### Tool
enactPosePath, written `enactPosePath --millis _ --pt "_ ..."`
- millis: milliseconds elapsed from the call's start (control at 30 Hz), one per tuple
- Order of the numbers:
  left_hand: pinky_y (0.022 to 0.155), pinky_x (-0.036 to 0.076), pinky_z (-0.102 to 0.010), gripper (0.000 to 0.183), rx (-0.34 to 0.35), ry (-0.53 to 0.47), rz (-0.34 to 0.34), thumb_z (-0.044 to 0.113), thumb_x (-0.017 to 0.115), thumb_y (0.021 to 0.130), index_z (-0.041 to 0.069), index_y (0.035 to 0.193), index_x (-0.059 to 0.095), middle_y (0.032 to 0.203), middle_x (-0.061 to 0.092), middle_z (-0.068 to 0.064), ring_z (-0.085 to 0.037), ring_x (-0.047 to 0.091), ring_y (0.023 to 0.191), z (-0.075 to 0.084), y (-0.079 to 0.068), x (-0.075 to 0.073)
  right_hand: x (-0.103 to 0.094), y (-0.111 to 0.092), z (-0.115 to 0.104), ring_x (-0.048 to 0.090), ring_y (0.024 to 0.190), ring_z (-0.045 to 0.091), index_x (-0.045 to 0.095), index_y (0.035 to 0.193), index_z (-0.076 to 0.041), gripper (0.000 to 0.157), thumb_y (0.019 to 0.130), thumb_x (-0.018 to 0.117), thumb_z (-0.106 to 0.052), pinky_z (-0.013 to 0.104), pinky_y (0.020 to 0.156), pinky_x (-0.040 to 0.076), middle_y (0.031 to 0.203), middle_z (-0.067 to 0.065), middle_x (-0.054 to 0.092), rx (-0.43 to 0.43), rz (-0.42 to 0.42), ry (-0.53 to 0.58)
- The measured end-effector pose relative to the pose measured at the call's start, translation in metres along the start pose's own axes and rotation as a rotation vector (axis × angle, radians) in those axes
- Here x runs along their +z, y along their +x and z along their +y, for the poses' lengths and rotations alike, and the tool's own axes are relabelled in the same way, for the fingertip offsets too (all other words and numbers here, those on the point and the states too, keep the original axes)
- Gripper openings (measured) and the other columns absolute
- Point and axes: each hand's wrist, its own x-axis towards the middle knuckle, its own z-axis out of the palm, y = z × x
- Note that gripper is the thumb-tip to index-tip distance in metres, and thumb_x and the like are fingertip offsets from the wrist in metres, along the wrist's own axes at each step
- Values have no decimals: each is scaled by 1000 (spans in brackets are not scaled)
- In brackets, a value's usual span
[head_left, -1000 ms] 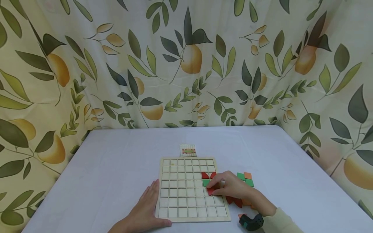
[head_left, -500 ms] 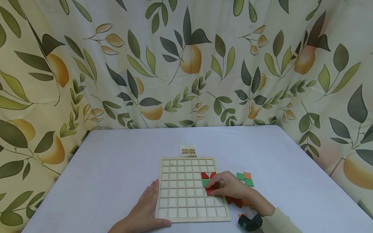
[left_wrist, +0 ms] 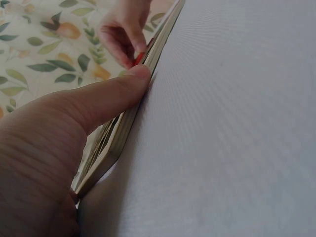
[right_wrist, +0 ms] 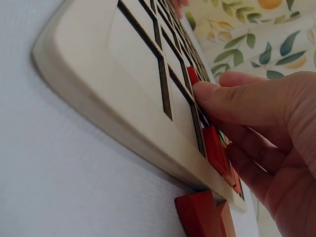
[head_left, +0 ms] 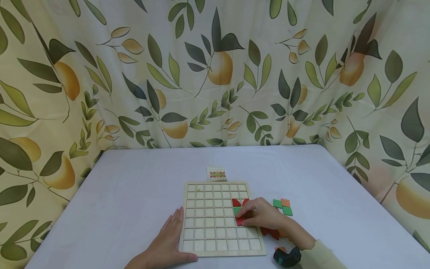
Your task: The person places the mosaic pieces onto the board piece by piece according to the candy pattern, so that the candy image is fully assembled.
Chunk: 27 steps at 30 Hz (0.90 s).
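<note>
- Left hand (head_left: 167, 239) is resting against grid board (head_left: 209, 222) — fingers lying straight.
- Right hand (head_left: 265, 216) is pinching red tile (head_left: 240, 222) (thumb and fingertips) beside green tile (head_left: 237, 210).

In the head view's lower right, the right hand (head_left: 263, 213) partly covers a red tile (head_left: 240, 222) and some loose pieces (head_left: 274, 234); the card (head_left: 216, 174) at lower centre is too small to read closely. The left wrist view's left edge crops the left hand (left_wrist: 64, 121).

Small red tile (head_left: 240, 222) at the right side of a flat, pale wooden grid board (head_left: 209, 233)
</note>
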Motion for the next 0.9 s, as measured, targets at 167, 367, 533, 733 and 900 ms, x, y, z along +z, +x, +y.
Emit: enactPosePath --millis 167,367,533,733,900 --pt "101 -13 -14 131 -4 2 -11 75 63 60 -6 144 3 151 8 -18 -26 3 138 0 0 0 0 0 -1 60 86 9 74 94 -13 18 76 75 -14 26 75 49 91 -8 67 11 -4 -17" --pt "100 -14 -13 132 -15 11 -24 76 62 60 -5 145 2 151 7 -18 -26 3 138 0 1 -1 0 0 -1 60 87 9 74 94 -13 18 76 75 -14 26 76 49 92 -8 67 3 -6 -23" --pt "106 -10 -23 132 -26 8 -31 76 62 59 -4 145 2 151 7 -17 -26 3 138 1 1 -1 -1 0 -1 60 88 9 74 95 -12 19 76 75 -14 26 76 49 92 -8 68 5 -11 -13" --pt "108 -3 -34 132 -31 2 -35 76 63 59 -4 145 2 151 7 -18 -26 3 138 1 1 -2 -1 0 -5 61 88 11 74 94 -8 18 76 75 -8 28 77 49 92 -3 68 15 0 -13" --pt "108 3 -42 131 -13 1 -23 74 64 60 -5 144 3 151 9 -19 -27 4 138 1 0 -1 -2 -2 2 59 88 10 73 96 -14 18 77 75 -15 29 82 47 92 -8 67 7 10 -13"
